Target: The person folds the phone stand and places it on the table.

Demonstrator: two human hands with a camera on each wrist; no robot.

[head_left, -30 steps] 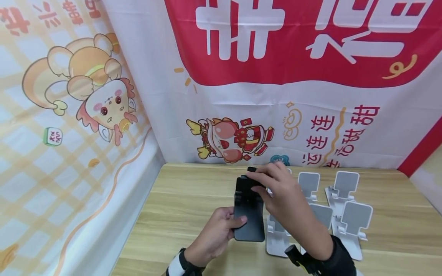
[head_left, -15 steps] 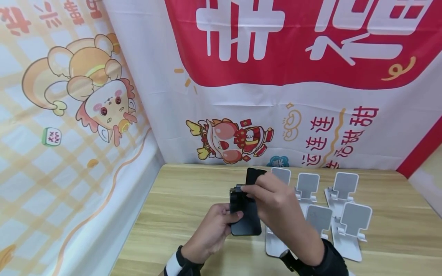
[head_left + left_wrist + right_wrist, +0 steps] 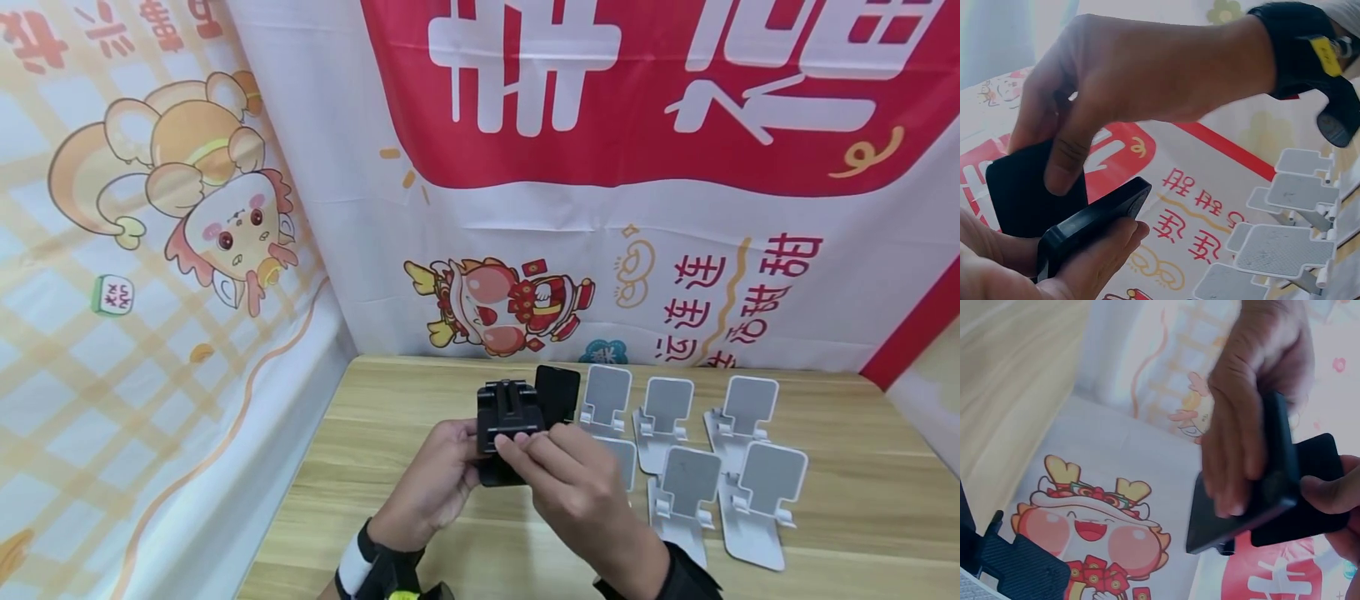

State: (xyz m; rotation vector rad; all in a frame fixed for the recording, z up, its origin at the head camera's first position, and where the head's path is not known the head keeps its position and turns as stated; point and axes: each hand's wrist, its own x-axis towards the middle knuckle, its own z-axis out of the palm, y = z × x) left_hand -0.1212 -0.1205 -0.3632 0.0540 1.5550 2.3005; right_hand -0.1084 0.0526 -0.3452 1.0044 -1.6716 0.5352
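A black folding phone stand (image 3: 508,408) is held up over the table between both hands. My left hand (image 3: 438,479) holds its base from the left; in the left wrist view the fingers lie along the base's underside (image 3: 1094,215). With thumb and fingers, my right hand (image 3: 581,492) pinches the stand's plate (image 3: 1029,187), which is angled away from the base. The hinge end faces away from me in the head view. Just behind the hands stands another black phone stand (image 3: 557,396), partly covered by the held one.
Several white phone stands with grey pads, one of them here (image 3: 772,475), stand unfolded at the right of the wooden table (image 3: 390,400). Printed cloth hangs behind (image 3: 480,208) and along the left side (image 3: 225,350).
The held stand has shifted left and tilted, bringing its hinge end into view. My right hand has moved from its far end toward me with the plate, uncovering the black stand behind.
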